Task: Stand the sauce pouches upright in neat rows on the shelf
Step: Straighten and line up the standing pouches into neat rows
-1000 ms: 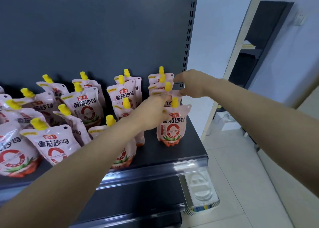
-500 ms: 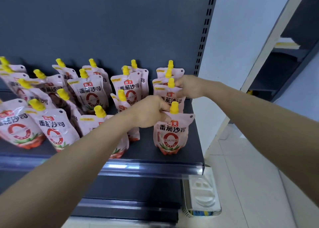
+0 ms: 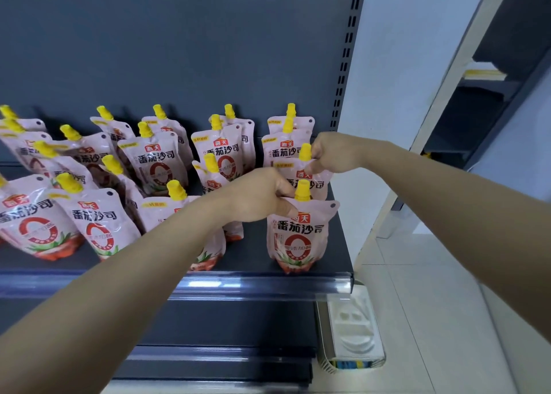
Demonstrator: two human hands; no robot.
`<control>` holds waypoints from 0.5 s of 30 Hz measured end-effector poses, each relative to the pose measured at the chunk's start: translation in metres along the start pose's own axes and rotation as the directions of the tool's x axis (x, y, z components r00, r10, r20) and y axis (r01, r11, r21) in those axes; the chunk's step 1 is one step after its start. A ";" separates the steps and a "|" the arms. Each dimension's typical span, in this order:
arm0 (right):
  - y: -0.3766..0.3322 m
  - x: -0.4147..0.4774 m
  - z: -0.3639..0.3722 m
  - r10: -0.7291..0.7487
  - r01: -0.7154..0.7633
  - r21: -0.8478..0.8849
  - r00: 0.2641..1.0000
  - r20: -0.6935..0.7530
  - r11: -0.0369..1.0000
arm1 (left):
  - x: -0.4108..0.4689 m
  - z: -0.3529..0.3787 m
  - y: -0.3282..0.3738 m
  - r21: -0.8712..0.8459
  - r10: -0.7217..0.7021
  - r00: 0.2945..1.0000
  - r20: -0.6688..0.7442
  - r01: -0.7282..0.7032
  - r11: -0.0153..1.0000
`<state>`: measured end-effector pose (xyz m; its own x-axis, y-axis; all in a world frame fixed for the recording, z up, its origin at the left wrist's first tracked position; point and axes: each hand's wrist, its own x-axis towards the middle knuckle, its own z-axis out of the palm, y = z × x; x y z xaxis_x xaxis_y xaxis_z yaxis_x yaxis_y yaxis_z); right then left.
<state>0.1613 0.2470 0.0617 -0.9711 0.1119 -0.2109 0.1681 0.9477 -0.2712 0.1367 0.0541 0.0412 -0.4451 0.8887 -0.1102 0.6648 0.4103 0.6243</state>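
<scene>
left hand: pinched closed on top edge of front pink plastic sauce pouch with yellow spout cap, beside the cap
right hand: closed on upper corner of the pink pouch behind it
location: both at right end of dark grey metal shelf; front pouch near the shelf lip
risk: soft base, likely to slump or tip forward off the edge on release; a nudge could topple neighbours
pouches: glossy, red ring print; left-side pouches lean, rows ragged
</scene>
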 end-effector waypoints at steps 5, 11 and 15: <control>-0.003 -0.013 0.000 -0.010 0.009 0.016 1.000 0.029 1.000 | 0.000 0.001 -0.001 0.034 0.000 1.000 -0.007 0.000 0.999; -0.009 -0.021 0.001 -0.012 0.011 0.059 1.000 0.025 0.998 | -0.003 0.001 -0.001 0.055 0.001 1.000 -0.001 -0.001 0.998; -0.011 -0.021 0.002 -0.004 0.000 0.085 0.999 0.042 0.996 | -0.005 0.000 0.001 0.041 -0.013 1.000 0.004 0.013 0.999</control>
<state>0.1806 0.2338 0.0674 -0.9638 0.0954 -0.2489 0.1815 0.9188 -0.3505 0.1397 0.0501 0.0423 -0.4509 0.8842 -0.1215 0.6834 0.4296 0.5903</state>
